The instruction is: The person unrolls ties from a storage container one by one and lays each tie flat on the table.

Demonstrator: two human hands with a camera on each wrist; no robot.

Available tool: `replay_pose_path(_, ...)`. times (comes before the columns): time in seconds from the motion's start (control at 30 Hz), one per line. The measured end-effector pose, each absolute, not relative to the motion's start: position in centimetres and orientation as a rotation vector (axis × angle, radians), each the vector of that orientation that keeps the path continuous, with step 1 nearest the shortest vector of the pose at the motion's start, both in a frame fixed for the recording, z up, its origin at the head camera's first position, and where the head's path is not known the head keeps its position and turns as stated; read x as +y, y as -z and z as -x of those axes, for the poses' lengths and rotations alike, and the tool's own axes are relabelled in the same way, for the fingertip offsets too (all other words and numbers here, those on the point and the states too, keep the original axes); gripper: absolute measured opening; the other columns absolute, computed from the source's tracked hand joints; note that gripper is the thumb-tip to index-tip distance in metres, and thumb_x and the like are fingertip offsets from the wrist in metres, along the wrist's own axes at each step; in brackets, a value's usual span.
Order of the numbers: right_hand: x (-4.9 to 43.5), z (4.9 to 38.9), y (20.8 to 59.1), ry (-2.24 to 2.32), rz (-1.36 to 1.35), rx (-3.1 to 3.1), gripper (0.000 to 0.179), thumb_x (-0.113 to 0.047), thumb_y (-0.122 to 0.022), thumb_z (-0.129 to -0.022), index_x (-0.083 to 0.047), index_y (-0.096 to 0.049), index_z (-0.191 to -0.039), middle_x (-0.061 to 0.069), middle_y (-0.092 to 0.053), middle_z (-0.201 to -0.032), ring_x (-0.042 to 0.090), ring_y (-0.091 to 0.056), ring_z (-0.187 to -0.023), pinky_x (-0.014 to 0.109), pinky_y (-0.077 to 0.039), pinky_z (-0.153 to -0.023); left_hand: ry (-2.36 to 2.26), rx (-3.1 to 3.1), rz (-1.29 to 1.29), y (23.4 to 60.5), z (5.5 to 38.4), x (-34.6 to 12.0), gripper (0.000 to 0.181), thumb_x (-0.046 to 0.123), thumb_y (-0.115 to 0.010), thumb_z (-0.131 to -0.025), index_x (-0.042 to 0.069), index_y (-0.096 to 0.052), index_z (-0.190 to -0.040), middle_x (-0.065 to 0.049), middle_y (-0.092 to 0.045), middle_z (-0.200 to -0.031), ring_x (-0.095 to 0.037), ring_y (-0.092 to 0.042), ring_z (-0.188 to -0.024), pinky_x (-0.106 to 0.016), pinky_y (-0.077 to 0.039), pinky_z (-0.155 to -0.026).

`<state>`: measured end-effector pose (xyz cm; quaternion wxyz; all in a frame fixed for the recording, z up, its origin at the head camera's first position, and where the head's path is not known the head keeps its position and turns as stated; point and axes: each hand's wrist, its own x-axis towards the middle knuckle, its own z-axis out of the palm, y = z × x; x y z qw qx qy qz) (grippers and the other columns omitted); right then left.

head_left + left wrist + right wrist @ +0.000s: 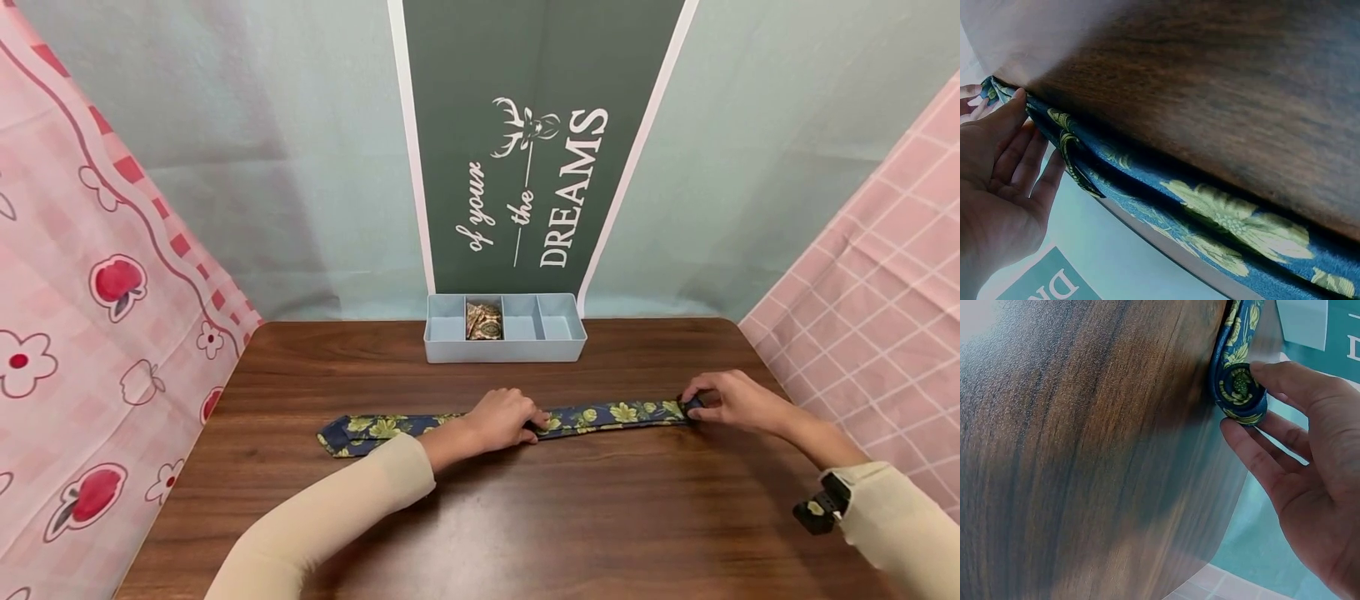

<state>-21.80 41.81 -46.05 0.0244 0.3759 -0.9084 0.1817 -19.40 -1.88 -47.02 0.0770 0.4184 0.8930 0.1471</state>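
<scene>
A navy blue necktie (pixel 600 416) with yellow-green flowers lies lengthwise across the wooden table, its wide pointed end at the left. The narrow end, on the right, is wound into a small roll (pixel 1239 389). My right hand (pixel 733 402) pinches this roll between thumb and fingers, with the coil's spiral side showing in the right wrist view. Around the middle of the tie, my left hand (pixel 501 419) holds the fabric, thumb along one edge and fingers by the other. My left forearm hides part of the tie in the head view.
Behind the tie stands a light blue divided box (pixel 504 350) with several compartments. A rolled brown patterned cloth (pixel 483 322) sits in its second compartment from the left. Fabric curtains border the table (pixel 570 517) at the back and both sides.
</scene>
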Motion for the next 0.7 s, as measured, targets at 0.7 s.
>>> replay_pose_path(0.7,42.4,21.5,46.3,-0.595,-1.163,-2.79,0.045,0.014,-0.086,-0.068,-0.015,-0.08,-0.102,0.002,-0.075,-0.102,0.006,-0.07,-0.093,0.029,-0.062,-0.064,-0.442,2.681,-1.215,47.0,19.5,-3.3,0.027,0.024,-0.081,-0.096,0.023,-0.082,-0.123,0.008,-0.072,-0.132,-0.014,-0.073,-0.117,-0.035,-0.062,-0.089)
